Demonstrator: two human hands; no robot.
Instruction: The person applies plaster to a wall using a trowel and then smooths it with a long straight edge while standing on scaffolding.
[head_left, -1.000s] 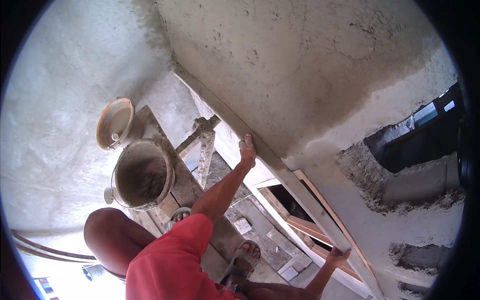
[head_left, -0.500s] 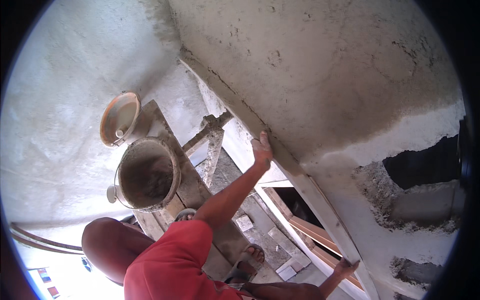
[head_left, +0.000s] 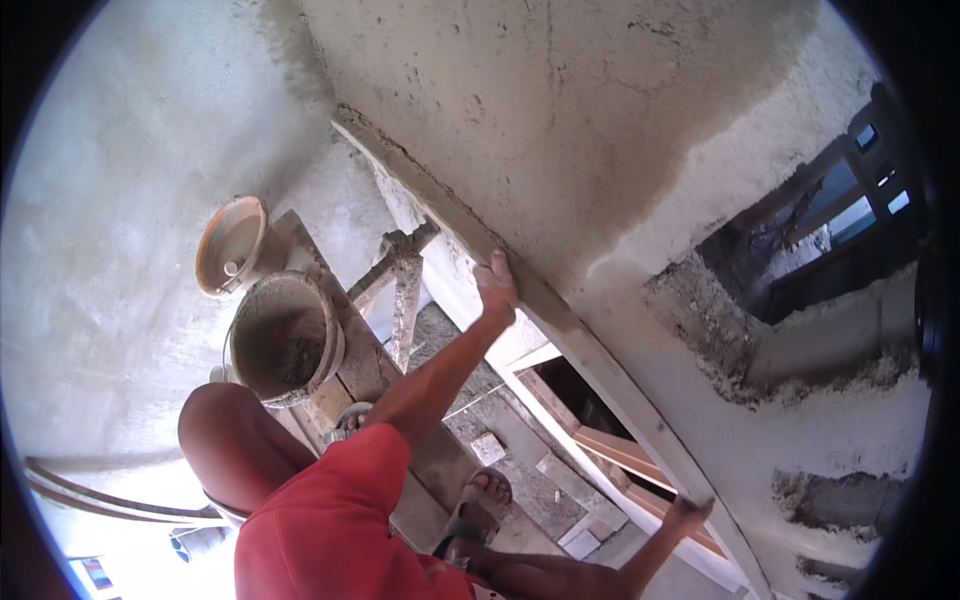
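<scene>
Head view: left hand [head_left: 495, 285] and right hand [head_left: 688, 518] both grip the long, mortar-smeared pale board [head_left: 600, 372] lying along the grey plastered wall [head_left: 560, 130] (patchily darker), apparently the steadying step, next move likely calling for even, two-handed pressure.

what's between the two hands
In the head view, the long board spans from left hand to right hand; a wood-framed dark opening shows beside it.

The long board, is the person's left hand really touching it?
Touching: the head view shows the left hand holding the long board, overlapping its edge with no gap between them.
</scene>
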